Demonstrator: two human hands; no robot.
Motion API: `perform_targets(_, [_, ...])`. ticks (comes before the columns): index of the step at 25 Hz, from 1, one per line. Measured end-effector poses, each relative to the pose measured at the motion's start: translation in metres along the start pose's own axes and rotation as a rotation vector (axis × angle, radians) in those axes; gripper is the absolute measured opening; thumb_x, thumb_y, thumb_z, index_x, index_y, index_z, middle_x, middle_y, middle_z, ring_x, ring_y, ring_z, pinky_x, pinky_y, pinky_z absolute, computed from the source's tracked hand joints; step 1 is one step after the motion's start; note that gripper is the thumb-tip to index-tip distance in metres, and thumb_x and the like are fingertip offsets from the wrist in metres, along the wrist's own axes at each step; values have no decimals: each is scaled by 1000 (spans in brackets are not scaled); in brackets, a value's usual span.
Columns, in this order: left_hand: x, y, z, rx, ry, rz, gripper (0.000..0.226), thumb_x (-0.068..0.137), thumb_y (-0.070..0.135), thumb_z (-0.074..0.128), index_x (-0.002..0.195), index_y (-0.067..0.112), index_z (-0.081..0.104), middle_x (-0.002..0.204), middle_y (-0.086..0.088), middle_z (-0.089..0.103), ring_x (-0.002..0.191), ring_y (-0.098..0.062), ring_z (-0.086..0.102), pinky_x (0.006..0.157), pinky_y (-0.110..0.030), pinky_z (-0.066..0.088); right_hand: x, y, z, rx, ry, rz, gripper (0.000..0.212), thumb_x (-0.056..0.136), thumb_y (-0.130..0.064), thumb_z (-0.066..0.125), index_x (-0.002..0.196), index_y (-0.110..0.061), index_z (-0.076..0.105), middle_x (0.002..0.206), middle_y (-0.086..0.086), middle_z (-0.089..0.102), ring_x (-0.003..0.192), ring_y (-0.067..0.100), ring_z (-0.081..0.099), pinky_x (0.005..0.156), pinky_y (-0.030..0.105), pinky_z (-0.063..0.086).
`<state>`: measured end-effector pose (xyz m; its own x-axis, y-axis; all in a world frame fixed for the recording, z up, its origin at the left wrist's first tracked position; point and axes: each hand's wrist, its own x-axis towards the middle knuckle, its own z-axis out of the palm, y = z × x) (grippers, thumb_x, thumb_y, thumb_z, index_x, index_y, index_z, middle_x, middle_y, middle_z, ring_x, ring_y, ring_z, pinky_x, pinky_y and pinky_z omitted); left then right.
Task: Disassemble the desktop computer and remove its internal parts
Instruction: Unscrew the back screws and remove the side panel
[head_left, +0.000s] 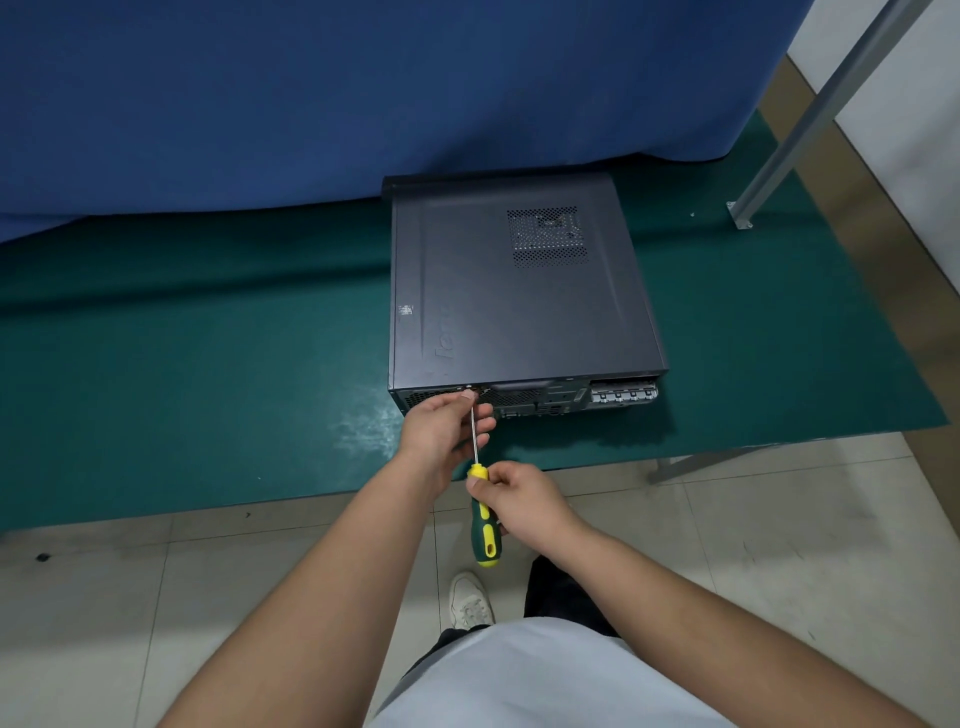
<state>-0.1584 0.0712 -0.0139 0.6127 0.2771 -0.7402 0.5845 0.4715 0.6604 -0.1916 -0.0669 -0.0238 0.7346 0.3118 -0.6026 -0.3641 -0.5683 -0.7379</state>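
Note:
A dark grey desktop computer case (519, 291) lies flat on the green table mat (182, 364), its rear panel facing me and its side cover closed. A green and yellow screwdriver (484, 525) points its thin shaft at the top left of the rear panel. My right hand (524, 501) grips the handle. My left hand (447, 428) pinches the shaft close to the tip, right at the panel. The screw itself is hidden behind my fingertips.
A blue cloth (363, 93) hangs behind the case. A slanted metal frame leg (810, 119) is bolted to the table at the right. The table's front edge runs just below my hands, with tiled floor (104, 597) and my shoe (470, 600) beneath.

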Motion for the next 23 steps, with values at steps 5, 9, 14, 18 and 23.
perform_targets(5, [-8,-8,-15,283,19,30,24,81,13,87,93,13,67,81,-6,72,67,-18,68,54,-28,53,-4,-16,9,-197,73,8,34,93,-42,62,70,-18,54,61,-5,52,60,17,50,56,33,37])
perform_targets(9, [-11,-8,-16,349,31,64,26,75,8,90,87,12,68,73,-7,71,62,-20,65,54,-28,51,-5,-24,17,-364,149,32,31,89,-42,62,71,-20,49,75,2,61,76,27,59,58,35,39])
perform_targets(14, [-12,-6,-17,311,0,58,16,83,5,84,90,5,70,71,-10,73,64,-20,71,60,-29,58,-5,-19,18,-299,189,35,39,85,-51,71,78,-20,48,79,2,61,78,23,60,58,34,39])
perform_targets(18, [-10,-3,-18,287,-64,42,7,92,0,73,88,6,70,82,-13,75,66,-20,73,67,-33,63,-16,-10,8,495,-243,238,24,101,-33,60,112,-12,62,98,12,73,84,24,68,92,50,56])
perform_targets(23, [-9,0,-23,204,-197,-20,12,101,2,60,111,-1,66,89,-14,78,79,-23,77,80,-35,63,-23,1,5,696,-280,211,14,101,-17,60,108,-5,63,104,20,76,86,26,73,82,42,60])
